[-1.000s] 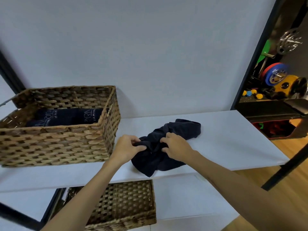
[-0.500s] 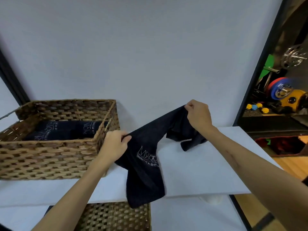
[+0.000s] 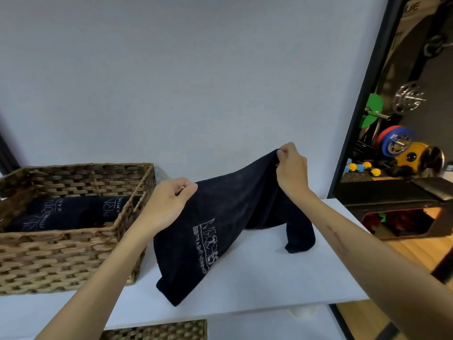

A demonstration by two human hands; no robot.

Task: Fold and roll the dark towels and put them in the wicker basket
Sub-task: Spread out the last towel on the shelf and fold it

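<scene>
Both hands are gripping 1 dark navy towel with pale printed lettering [image 3: 228, 212] above the white tabletop [image 3: 269, 278]. The left hand [image 3: 169, 204] is closing thumb and fingers on the towel's near top corner, knuckles up, forearm reaching in from the lower left. The right hand [image 3: 290, 170] is pinching the far top corner, raised higher, wrist bent downward, forearm extending from the lower right. The towel is hanging stretched between them, its lower edges resting on the tabletop. The rectangular brown wicker basket [image 3: 61, 256] is sitting just left of the towel, holding rolled dark towels with pale print [image 3: 73, 212].
</scene>
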